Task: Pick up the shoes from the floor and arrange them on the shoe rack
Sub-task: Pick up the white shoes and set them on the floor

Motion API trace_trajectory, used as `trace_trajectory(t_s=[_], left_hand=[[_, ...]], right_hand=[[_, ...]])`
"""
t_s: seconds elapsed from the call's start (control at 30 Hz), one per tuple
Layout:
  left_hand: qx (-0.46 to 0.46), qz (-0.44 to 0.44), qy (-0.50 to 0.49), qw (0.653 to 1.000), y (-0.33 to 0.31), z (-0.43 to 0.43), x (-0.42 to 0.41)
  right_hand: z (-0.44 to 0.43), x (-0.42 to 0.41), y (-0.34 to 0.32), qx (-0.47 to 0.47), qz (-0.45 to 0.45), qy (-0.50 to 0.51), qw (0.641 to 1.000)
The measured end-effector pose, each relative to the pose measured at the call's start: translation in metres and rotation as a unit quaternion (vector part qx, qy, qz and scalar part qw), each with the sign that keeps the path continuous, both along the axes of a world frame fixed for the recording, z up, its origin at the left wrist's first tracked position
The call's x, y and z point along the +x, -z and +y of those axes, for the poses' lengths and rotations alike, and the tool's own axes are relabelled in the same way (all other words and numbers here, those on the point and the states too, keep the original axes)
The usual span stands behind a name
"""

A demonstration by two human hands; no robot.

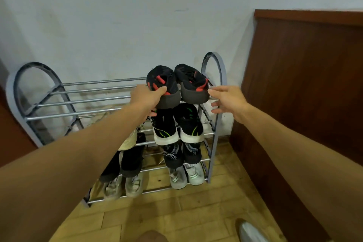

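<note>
My left hand [146,97] grips the left shoe [164,82] by its heel, right hand [227,100] spread loose beside the right shoe [193,84]. The rack [59,115] has thin bars, so the heel cld slip thru imo.

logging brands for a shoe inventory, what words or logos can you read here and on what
"PRORENG": white letters on the black and grey shoe on the third shelf down of the shoe rack; the last letters are uncertain.
Smaller line beneath it: too blurred to read.
Nothing else is readable, the black and red shoes on the top shelf included.
</note>
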State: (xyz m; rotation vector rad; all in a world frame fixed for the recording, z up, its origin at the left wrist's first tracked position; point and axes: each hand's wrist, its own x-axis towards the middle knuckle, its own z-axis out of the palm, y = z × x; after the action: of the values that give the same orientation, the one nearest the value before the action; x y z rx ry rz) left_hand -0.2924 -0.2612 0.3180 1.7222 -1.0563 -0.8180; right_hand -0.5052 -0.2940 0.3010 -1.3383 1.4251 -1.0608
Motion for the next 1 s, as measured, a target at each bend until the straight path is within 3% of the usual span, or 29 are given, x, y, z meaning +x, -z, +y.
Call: trace_trajectory(t_s=[0.1,0.23,0.37,0.53,0.73,0.87,1.0], left_hand=[[-0.066,-0.138,-0.068,0.986,0.009,0.022,-0.020],[-0.123,-0.162,0.031,0.979,0.040,0.059,-0.068],[0.019,-0.156,0.242,0.957,0.103,0.102,-0.128],[0.198,-0.167,0.399,0.880,0.194,0.139,-0.166],[0.282,-0.136,0.420,0.852,0.261,0.164,-0.171],[0.292,-0.101,0.390,0.867,0.284,0.165,-0.156],[0.293,-0.143,0.416,0.849,0.301,0.169,-0.140]], right_hand=[[0.026,-0.029,0.016,0.003,0.084,-0.036,0.996],[0.068,-0.081,0.058,0.074,0.182,-0.077,0.977],[0.111,-0.133,0.125,0.178,0.250,-0.079,0.949],[0.163,-0.183,0.226,0.325,0.293,-0.097,0.894],[0.219,-0.207,0.328,0.396,0.371,-0.082,0.836],[0.244,-0.203,0.382,0.457,0.343,-0.033,0.820],[0.251,-0.198,0.413,0.479,0.301,0.065,0.822]])
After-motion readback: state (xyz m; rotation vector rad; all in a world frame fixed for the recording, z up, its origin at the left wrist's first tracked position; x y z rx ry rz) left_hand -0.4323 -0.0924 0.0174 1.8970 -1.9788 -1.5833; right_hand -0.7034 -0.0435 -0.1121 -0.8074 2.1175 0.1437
